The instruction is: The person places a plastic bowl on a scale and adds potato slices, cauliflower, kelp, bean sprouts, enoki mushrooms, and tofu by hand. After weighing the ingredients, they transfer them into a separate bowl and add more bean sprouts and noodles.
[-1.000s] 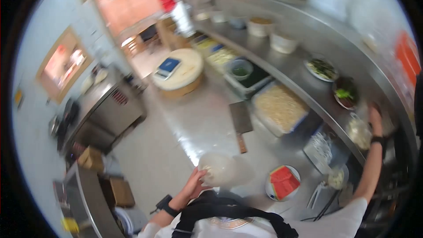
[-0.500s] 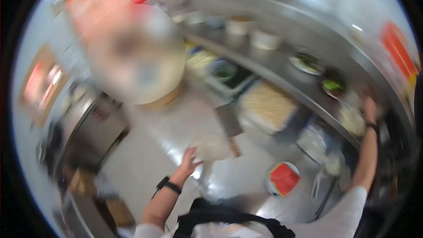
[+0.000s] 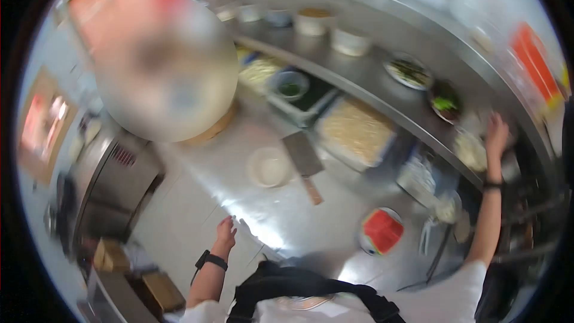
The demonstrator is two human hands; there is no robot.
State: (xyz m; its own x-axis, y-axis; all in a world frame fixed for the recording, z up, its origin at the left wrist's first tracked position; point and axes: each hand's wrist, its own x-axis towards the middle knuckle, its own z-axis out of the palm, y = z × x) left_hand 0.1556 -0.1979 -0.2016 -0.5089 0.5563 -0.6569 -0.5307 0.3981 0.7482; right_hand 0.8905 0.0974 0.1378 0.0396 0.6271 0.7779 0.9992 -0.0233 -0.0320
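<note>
My left hand (image 3: 225,233) hangs over the near left side of the metal worktop, empty, its fingers loosely apart. Ahead of it a round white bowl (image 3: 269,167) stands on the worktop, apart from the hand. Beside that bowl lies a cleaver (image 3: 303,154) with a wooden handle. Far to the right, my right hand (image 3: 497,136) reaches over the raised metal shelf, fingers seemingly apart; any contact there is blurred. Close by it are a plastic bag with pale contents (image 3: 470,150) and a dish with green leaves (image 3: 445,103).
A tray of pale food (image 3: 357,131) and a bowl of chopped greens (image 3: 290,85) sit below the shelf. White tubs (image 3: 351,42) and a plate of dark food (image 3: 408,71) stand on it. A red packet (image 3: 382,230) lies nearby. A large round pale object (image 3: 170,72) fills the upper left.
My left hand has drawn back from the white bowl, which has shifted farther away and come to rest. My right hand is still over the shelf, slightly higher. The view has shifted slightly.
</note>
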